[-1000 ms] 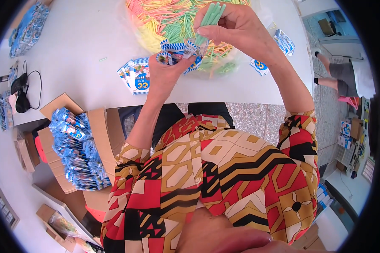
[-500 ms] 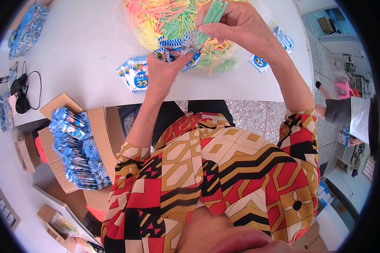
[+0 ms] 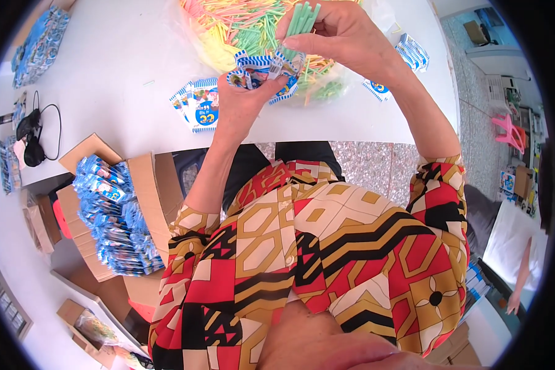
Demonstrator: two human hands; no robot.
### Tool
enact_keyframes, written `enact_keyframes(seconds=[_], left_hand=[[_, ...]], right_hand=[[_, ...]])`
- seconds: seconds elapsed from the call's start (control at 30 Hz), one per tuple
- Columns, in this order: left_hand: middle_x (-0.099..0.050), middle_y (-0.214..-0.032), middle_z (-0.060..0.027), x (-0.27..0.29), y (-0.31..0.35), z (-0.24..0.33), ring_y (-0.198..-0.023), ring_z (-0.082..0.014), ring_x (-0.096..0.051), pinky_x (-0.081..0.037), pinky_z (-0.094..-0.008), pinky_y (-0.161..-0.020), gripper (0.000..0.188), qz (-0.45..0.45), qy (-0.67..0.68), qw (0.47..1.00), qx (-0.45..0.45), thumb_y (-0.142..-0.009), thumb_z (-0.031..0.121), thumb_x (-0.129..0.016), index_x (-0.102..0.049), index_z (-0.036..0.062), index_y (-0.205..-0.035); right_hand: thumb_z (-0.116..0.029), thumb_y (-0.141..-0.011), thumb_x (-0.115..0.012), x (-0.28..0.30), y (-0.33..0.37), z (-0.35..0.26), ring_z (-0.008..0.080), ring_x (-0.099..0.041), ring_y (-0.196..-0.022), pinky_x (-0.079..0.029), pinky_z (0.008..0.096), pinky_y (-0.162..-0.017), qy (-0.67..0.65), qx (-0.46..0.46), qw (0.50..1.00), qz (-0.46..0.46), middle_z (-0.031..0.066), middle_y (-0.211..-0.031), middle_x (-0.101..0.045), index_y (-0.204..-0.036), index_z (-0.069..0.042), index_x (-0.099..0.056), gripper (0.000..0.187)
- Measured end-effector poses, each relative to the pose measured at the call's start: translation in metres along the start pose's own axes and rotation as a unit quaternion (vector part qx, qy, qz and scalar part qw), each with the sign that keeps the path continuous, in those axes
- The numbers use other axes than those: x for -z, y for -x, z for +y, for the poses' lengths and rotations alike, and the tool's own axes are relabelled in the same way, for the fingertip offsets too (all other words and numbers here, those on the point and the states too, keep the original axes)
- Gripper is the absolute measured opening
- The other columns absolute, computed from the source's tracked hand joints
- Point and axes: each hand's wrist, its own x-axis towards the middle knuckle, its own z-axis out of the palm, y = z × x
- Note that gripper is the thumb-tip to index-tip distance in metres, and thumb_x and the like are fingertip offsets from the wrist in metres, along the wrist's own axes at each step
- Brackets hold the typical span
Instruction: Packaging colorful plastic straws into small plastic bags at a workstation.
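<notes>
My left hand grips a blue-and-white striped packet, its top open. Just above its mouth, my right hand pinches a bundle of pale green sticks. Their lower ends go down at the packet's opening; how far inside they reach is hidden. Beyond both hands, a clear plastic bag lies spread with a heap of pink, yellow, green and orange sticks. Left of my left hand, several flat packets lie fanned out. More packets lie beyond my right forearm.
Down at the left, an open cardboard box holds many filled blue packets. Bundled packets and a black corded object lie on the white table. Another person and a pink stool are at the right.
My right hand and the green sticks have shifted slightly left and closer to the packet. The other person at the right has moved toward the lower part of the view.
</notes>
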Motion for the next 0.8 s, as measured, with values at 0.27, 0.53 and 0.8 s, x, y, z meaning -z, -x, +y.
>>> enact_keyframes(seconds=[0.27,0.53,0.8], left_hand=[[-0.066,-0.083,-0.0020,-0.008,0.000,0.005,-0.073,-0.0074,-0.060,-0.050,-0.0225,-0.066,0.022,-0.012,0.065,0.998,-0.014,-0.074,0.004,-0.076,-0.064,0.0031,-0.093],[-0.066,-0.091,-0.0022,-0.003,-0.004,0.001,-0.079,-0.0086,-0.061,-0.051,-0.0239,-0.070,0.033,-0.029,0.094,0.995,-0.013,-0.073,0.001,-0.075,-0.061,0.0043,-0.104],[-0.066,-0.098,-0.0050,-0.004,-0.008,0.009,-0.085,-0.0113,-0.063,-0.052,-0.0264,-0.075,0.037,-0.039,0.113,0.993,0.002,-0.074,-0.001,-0.073,-0.060,0.0039,-0.108]], right_hand=[[-0.016,-0.081,-0.069,-0.005,0.003,-0.003,0.0033,-0.046,-0.063,-0.036,0.0222,-0.052,0.022,-0.035,0.999,-0.003,0.0006,-0.074,-0.059,-0.096,-0.002,-0.067,0.020],[-0.015,-0.087,-0.063,-0.010,0.000,0.020,0.0107,-0.055,-0.091,-0.045,0.0235,-0.077,-0.029,0.076,0.997,0.007,0.0084,-0.110,-0.060,-0.113,-0.003,-0.061,0.029],[-0.012,-0.094,-0.049,-0.006,0.000,0.036,0.0166,-0.058,-0.095,-0.045,0.0273,-0.083,0.137,0.386,0.911,0.039,0.0108,-0.116,-0.060,-0.123,-0.001,-0.054,0.031]])
